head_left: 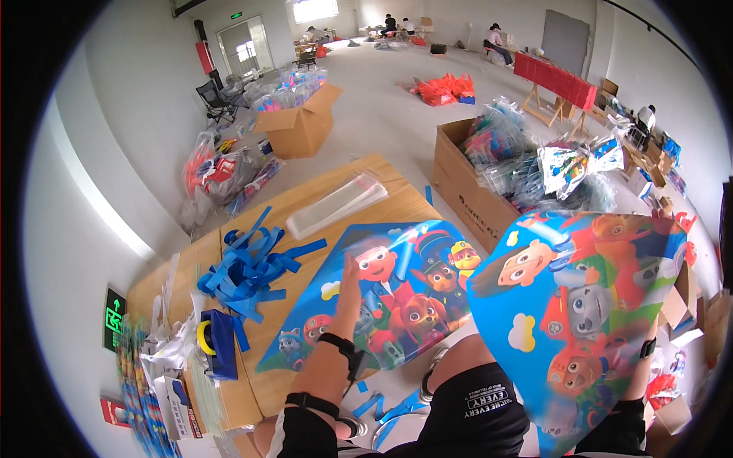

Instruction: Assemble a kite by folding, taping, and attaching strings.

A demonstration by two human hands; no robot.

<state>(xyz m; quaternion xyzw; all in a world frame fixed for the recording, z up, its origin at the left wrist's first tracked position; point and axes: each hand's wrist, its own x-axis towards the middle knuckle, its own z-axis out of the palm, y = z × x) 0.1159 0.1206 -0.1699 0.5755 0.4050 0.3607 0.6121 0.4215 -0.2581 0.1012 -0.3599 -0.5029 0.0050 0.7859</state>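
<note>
A blue kite-shaped sheet printed with cartoon puppies and a child (416, 305) lies on the wooden table. My left hand (350, 271) rests on it with fingers stretched out. To the right, a second sheet of the same print (569, 305) is lifted off the table, tilted and bowed. My right hand (653, 331) is at its right edge and holds it up; the sheet hides most of the fingers. Beside the left sheet lies a heap of blue ribbon strips (248, 267). Behind it is a stack of clear plastic sleeves (337, 204).
A blue tape dispenser (220, 347) stands at the table's left. Past the table are a carton of bagged goods (473, 200), another open carton (298, 126) and red bags (444, 89). Blue strips (393, 408) lie on the floor near my feet. Several people sit far off.
</note>
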